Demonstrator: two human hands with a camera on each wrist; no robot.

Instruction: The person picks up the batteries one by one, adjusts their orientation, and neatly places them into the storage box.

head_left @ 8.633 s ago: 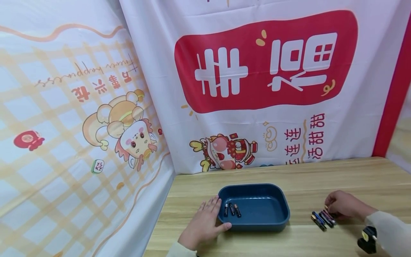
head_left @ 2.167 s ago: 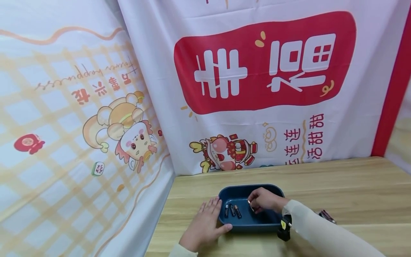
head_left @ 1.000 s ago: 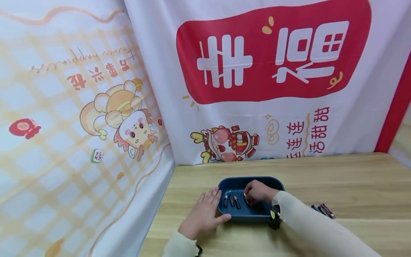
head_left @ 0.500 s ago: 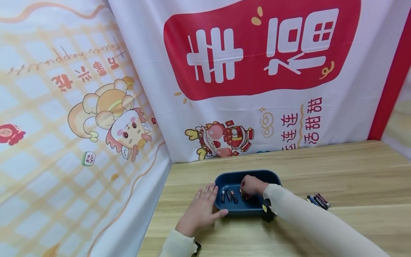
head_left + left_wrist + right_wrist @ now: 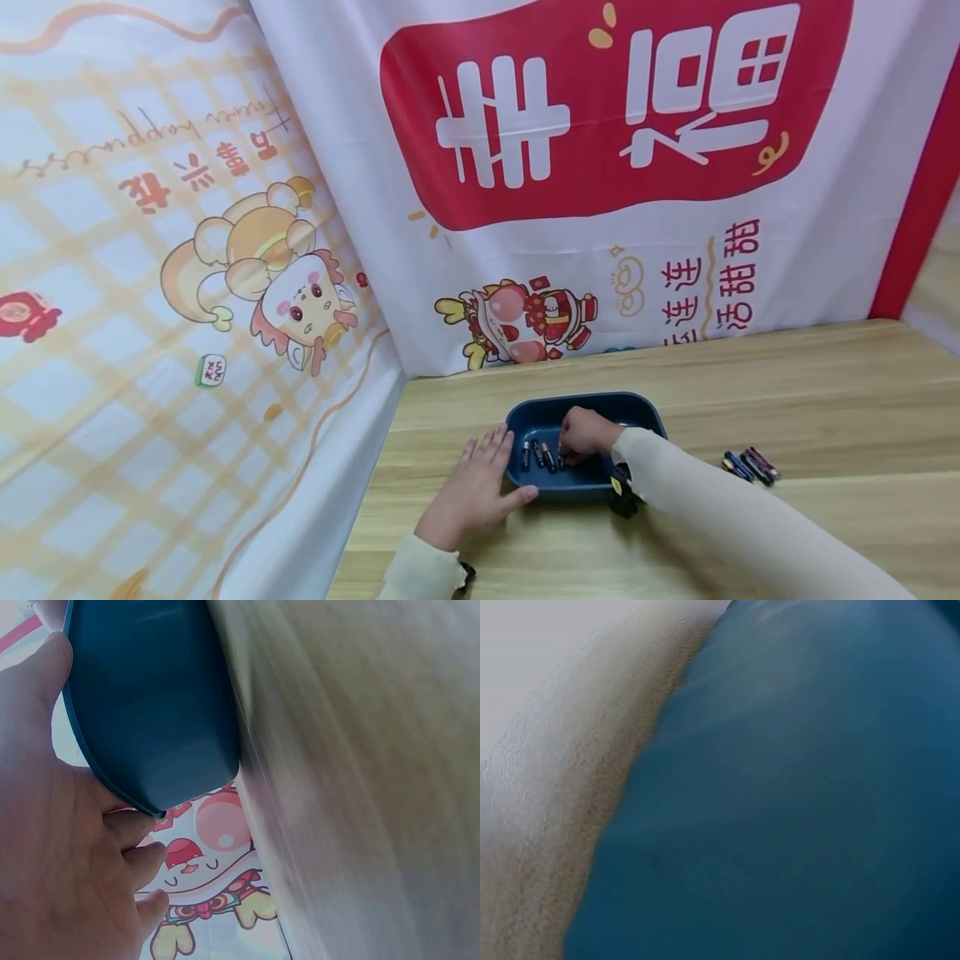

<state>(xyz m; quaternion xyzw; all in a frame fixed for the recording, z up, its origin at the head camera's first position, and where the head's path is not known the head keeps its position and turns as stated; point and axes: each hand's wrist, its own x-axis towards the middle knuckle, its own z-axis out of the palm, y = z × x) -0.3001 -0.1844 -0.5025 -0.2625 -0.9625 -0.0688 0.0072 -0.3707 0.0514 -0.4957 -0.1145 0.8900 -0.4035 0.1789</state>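
Tray (image 5: 555,494), one: dark blue, rounded corners, set on the wood-grained bench (image 5: 825,408). Its near wall and part of its floor show; the right forearm crosses its right half.

Batteries in tray, first group (image 5: 538,455), three: small, dark-bodied, lying side by side at the left end, tops pale or coppery.

Battery at the right hand (image 5: 562,457), one: dark, partly covered, just to the right of those three, inside the tray.

Right hand (image 5: 590,433): reaches into the tray, fingers bent and pinching that single battery. The right wrist view gives mostly the blue wall of the tray, with a pale, blurred surface beside it; the fingers do not show there.

Left hand (image 5: 474,482): at the tray's left end, fingers extended and unclenched, touching the rim, thumb spread toward the near side. The left wrist view shows thumb and fingers against the outer wall.

Loose batteries (image 5: 752,466), a small cluster: blue, dark and reddish bodies, close together on the bench, well apart from the tray on its right; exact count unclear.

Sleeves (image 5: 697,492), two: cream. Black wrist device (image 5: 622,492), at the right cuff.

Back cloth (image 5: 345,100): white, red panel, white characters.
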